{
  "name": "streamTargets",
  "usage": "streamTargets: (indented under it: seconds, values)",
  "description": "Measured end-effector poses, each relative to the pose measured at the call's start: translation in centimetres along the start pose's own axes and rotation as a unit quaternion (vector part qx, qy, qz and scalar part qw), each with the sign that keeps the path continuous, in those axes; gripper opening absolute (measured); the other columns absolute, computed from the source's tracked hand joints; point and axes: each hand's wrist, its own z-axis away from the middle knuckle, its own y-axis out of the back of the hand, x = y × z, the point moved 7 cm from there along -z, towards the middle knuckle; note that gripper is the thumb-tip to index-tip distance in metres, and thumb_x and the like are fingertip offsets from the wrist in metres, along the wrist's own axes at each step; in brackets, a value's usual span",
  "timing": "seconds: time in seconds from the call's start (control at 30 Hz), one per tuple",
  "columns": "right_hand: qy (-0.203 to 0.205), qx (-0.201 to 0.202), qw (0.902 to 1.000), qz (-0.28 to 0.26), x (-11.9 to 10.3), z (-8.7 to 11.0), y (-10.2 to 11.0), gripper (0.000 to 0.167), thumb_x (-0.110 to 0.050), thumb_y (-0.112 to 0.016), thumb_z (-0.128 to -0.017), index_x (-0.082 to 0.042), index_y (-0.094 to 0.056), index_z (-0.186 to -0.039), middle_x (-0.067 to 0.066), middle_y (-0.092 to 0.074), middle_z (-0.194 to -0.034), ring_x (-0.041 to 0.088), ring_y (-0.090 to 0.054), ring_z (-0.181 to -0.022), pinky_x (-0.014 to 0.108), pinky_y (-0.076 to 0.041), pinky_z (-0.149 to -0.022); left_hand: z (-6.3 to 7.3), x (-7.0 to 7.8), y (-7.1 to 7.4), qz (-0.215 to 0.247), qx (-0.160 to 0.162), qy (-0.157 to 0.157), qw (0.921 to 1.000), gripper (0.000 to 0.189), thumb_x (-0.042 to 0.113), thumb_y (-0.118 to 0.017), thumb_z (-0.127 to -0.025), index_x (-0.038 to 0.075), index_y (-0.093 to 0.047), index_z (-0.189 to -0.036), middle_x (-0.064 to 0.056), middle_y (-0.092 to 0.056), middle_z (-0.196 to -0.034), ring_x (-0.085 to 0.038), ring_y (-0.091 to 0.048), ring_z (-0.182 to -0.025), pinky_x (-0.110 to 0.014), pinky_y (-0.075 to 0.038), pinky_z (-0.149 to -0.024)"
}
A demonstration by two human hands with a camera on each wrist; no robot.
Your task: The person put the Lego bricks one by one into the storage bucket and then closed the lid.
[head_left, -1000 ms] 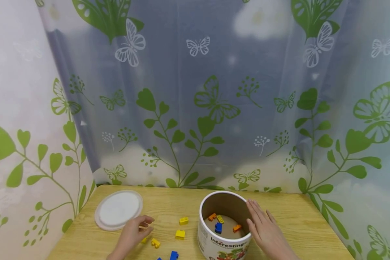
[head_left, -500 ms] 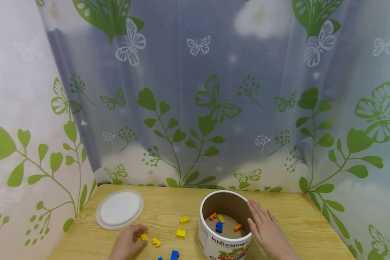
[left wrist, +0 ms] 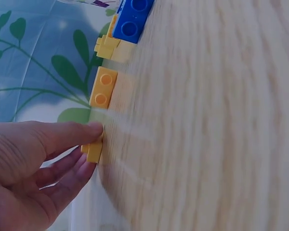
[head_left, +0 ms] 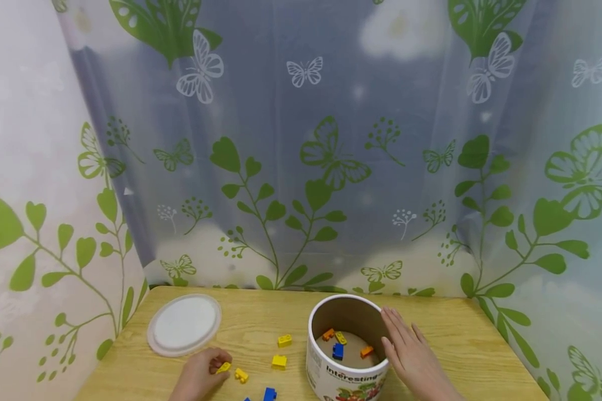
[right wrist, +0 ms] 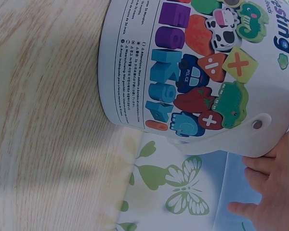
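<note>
My left hand pinches a small yellow building brick between thumb and fingers, low at the tabletop. Part of that brick is hidden by the thumb. Just right of it lies another yellow brick. My right hand rests with straight fingers against the right rim of a white round bucket. The bucket is printed with colourful toy shapes, as the right wrist view shows. Inside are an orange brick, a blue brick and a few others.
A round white lid lies flat at the left back of the wooden table. Two yellow bricks, one farther back, stand left of the bucket. Nearer the front edge is a blue brick. A patterned curtain hangs behind.
My left hand has come down and slightly back toward me, and its fingers have closed on the yellow brick, which has tilted. The right hand stays at the bucket's rim.
</note>
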Motion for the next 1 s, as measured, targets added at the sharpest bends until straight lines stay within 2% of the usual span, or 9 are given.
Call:
streamTargets:
  seconds: [0.17, 0.37, 0.5, 0.73, 1.0]
  values:
    - [0.0, 0.001, 1.0, -0.002, -0.1, 0.0, 0.0, 0.053, -0.024, -0.051, -0.106, -0.003, -0.041, -0.154, 0.013, -0.04, -0.159, 0.033, -0.037, -0.146, 0.065, -0.034, -0.112, -0.4, 0.5, 0.0, -0.012, 0.011, -0.012, 0.9998, 0.02, 0.0, -0.084, -0.077, 0.009, -0.074, -0.092, 0.003, -0.07, -0.086, -0.005, -0.06, -0.073, -0.02, -0.053, -0.063]
    - [-0.003, 0.002, 1.0, -0.004, -0.1, 0.1, 0.1, 0.053, -0.024, -0.052, -0.106, -0.003, -0.041, -0.154, 0.013, -0.04, -0.159, 0.032, -0.037, -0.146, 0.065, -0.034, -0.112, -1.7, 1.8, 0.6, 0.03, 0.013, -0.013, 0.9994, 0.02, -0.002, -0.083, -0.078, 0.005, -0.075, -0.094, 0.001, -0.071, -0.086, -0.009, -0.062, -0.074, -0.023, -0.057, -0.064]
    - [0.0, 0.005, 1.0, -0.001, -0.1, 0.1, 0.2, 0.053, -0.023, -0.052, -0.106, -0.003, -0.041, -0.154, 0.013, -0.041, -0.159, 0.032, -0.038, -0.146, 0.066, -0.034, -0.112, -2.6, 3.6, 1.2, 0.04, 0.022, -0.02, 0.9987, 0.02, -0.001, -0.083, -0.079, 0.005, -0.075, -0.096, 0.0, -0.072, -0.088, -0.013, -0.065, -0.076, -0.025, -0.059, -0.067]
    - [0.001, 0.003, 1.0, 0.0, -0.1, 0.1, 0.2, 0.053, -0.023, -0.051, -0.106, -0.003, -0.041, -0.154, 0.013, -0.04, -0.159, 0.032, -0.037, -0.146, 0.066, -0.034, -0.112, -4.1, 7.7, 1.4, 0.037, 0.024, -0.077, 0.9961, 0.02, 0.001, -0.082, -0.082, 0.012, -0.075, -0.096, -0.002, -0.073, -0.094, -0.018, -0.069, -0.08, -0.021, -0.059, -0.067]
    - [-0.006, -0.005, 1.0, -0.004, 0.1, 0.0, 0.0, 0.054, -0.025, -0.05, -0.107, -0.004, -0.039, -0.155, 0.012, -0.039, -0.16, 0.032, -0.036, -0.147, 0.066, -0.032, -0.113, -5.9, 11.1, 1.2, 0.038, 0.022, -0.121, 0.9917, 0.02, 0.003, -0.081, -0.083, 0.013, -0.075, -0.099, -0.001, -0.073, -0.095, -0.018, -0.07, -0.082, -0.017, -0.057, -0.069]
